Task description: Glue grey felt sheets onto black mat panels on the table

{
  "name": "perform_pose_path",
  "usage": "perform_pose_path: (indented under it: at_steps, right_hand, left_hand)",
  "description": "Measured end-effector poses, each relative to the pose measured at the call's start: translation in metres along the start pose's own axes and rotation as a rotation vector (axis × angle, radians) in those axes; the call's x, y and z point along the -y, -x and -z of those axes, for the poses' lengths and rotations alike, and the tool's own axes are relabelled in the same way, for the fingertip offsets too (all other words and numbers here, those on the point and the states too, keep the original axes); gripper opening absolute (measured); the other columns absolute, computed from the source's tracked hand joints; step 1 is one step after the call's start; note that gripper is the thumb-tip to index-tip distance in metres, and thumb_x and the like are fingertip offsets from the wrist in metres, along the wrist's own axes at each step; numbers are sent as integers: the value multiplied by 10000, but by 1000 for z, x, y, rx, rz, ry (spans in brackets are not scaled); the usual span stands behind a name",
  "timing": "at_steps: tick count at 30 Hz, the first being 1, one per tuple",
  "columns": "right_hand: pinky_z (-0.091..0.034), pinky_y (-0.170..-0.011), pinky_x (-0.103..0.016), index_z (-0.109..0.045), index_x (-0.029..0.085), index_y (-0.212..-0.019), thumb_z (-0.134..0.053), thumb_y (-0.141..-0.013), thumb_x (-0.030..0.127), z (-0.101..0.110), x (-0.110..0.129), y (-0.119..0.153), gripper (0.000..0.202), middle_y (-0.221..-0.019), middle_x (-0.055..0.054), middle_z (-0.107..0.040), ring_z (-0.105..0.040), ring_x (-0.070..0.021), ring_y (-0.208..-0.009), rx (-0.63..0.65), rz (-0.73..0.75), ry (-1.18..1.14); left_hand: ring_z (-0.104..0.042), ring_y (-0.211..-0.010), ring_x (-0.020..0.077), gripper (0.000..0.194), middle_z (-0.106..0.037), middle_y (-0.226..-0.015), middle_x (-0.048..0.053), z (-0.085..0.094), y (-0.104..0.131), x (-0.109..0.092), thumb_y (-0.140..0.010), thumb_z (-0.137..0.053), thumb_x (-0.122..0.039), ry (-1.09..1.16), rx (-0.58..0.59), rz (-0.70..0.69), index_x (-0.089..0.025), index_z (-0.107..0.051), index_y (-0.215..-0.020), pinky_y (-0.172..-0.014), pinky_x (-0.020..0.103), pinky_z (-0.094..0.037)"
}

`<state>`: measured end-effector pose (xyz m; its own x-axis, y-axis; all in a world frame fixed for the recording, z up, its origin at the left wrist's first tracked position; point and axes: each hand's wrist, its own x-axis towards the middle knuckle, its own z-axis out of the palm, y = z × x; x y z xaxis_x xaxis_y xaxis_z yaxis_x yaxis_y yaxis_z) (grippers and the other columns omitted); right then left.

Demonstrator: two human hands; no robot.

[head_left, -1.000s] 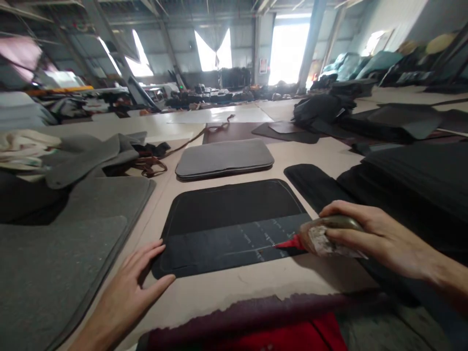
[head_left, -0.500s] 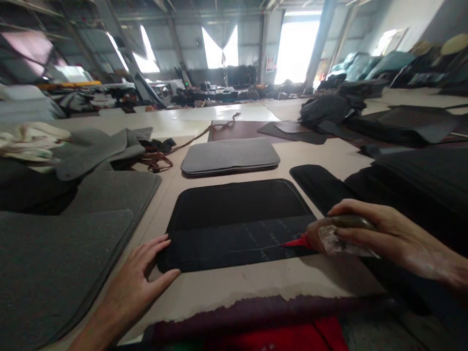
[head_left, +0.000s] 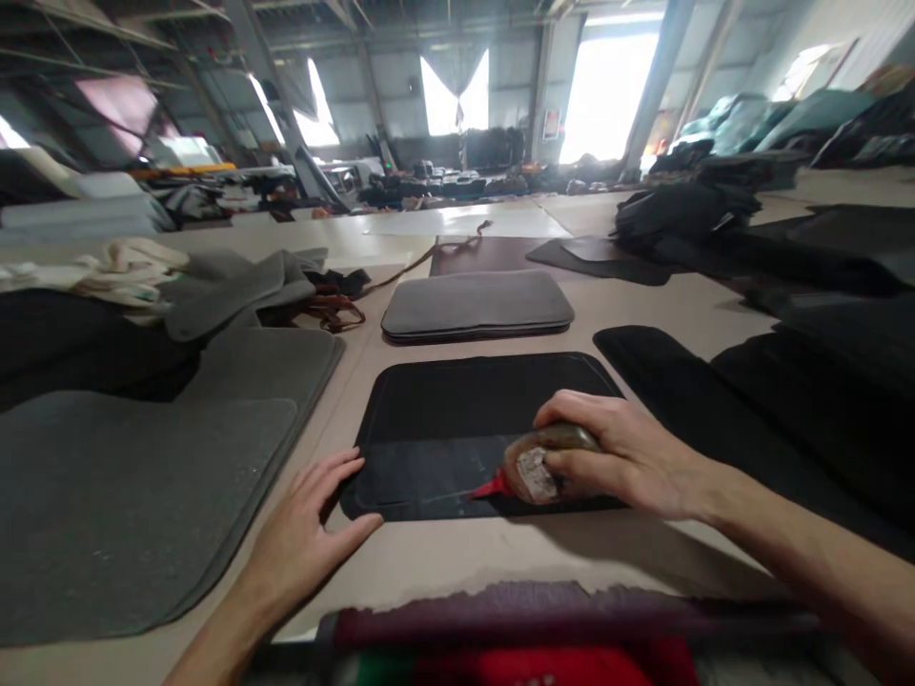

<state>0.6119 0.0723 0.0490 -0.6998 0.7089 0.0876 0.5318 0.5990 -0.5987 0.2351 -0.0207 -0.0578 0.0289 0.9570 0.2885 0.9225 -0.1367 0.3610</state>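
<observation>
Between the spread fingers of the left hand (head_left: 309, 534) and the bottle (head_left: 535, 476) gripped by the right hand (head_left: 629, 457), a faint line (head_left: 441, 498) is found marked on the panel (head_left: 457, 395), remainder undetermined.

Place: a workshop, as I read it from here
Hall: panelled walls (head_left: 515, 76), heavy columns (head_left: 661, 86), overhead beams (head_left: 107, 21)
Worktable (head_left: 643, 300): stacked grey panels (head_left: 477, 300), black panel (head_left: 486, 395), red-tipped bottle (head_left: 535, 474)
Far side: I see dark heaps (head_left: 493, 148) in rows

Btl (head_left: 535, 473) partly hidden by R hand (head_left: 633, 455).
</observation>
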Motion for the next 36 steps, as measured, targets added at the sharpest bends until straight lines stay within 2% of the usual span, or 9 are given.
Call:
perform_pose_path:
  at_steps: [6,15,19,22,26,29,31,34,36]
  right_hand:
    - [-384,-734,-300,-597,202,-996,-558,-910,324,-9,11,-17,153,-959,-21,-606,-549,-187,-863,13,3,-42]
    - [-432,-633,-300,-642,229,-1049,-552,-921,468,21,-9,15,286,-892,-18,-662,-595,-208,-770,41,-226,-63]
    - [-466,-656,-318,-627,234,-1097,-579,-891,584,20,-19,29,409,-924,-39,-670,-610,-238,-812,-49,-326,-198]
    - [-463,-599,-308,-634,235,-1087,-627,-844,627,14,-25,36,462,-924,-58,-675,-610,-249,-785,-158,-405,-354]
    - [-491,-622,-305,-630,264,-1074,-683,-779,647,5,-21,38,486,-937,-46,-692,-638,-271,-798,-224,-456,-539]
    - [-514,-637,-309,-631,283,-1069,-709,-744,642,-3,-11,36,490,-945,-41,-705,-652,-294,-822,-251,-506,-651]
    - [-522,-600,-322,-634,290,-1065,-729,-709,640,-8,-5,34,508,-921,-46,-708,-661,-312,-791,-260,-540,-754]
    - [-554,-614,-365,-621,309,-1083,-725,-704,630,-15,0,31,508,-910,-50,-713,-685,-357,-811,-239,-554,-865]
    - [-563,-594,-379,-618,309,-1083,-651,-765,649,-17,0,28,467,-893,-55,-719,-696,-360,-781,-250,-463,-716]
  left_hand:
    - [-544,-1285,311,527,-598,-1382,102,3,1,-8,-805,-699,-488,15,35,43,-220,-625,-1252,-1106,516,-436]
    - [-533,-1295,305,520,-583,-1391,110,4,3,-14,-799,-721,-423,57,40,46,-209,-616,-1261,-1125,505,-419]
    - [-523,-1301,297,550,-546,-1405,120,3,4,-14,-827,-697,-403,69,8,48,-204,-559,-1321,-1117,491,-429]
    - [-510,-1303,278,466,-524,-1389,124,7,6,-20,-885,-639,-370,99,-102,47,-198,-551,-1309,-1118,478,-419]
    - [-603,-1098,235,109,-643,-1093,70,19,11,-51,-934,-570,-295,167,-312,21,-222,-650,-927,-1003,421,-464]
    - [-630,-906,190,159,-650,-889,32,20,15,-86,-898,-614,-262,369,-272,49,-222,-599,-745,-838,332,-495]
    - [-632,-817,165,61,-651,-877,25,15,14,-106,-818,-686,-239,570,-196,151,-218,-629,-820,-749,294,-502]
    - [-628,-708,135,367,-684,-907,30,4,10,-125,-696,-765,-232,915,-76,387,-204,-653,-1045,-652,263,-506]
    - [-625,-683,121,477,-709,-943,43,-1,7,-130,-642,-809,-259,1120,-49,502,-191,-660,-1090,-643,254,-516]
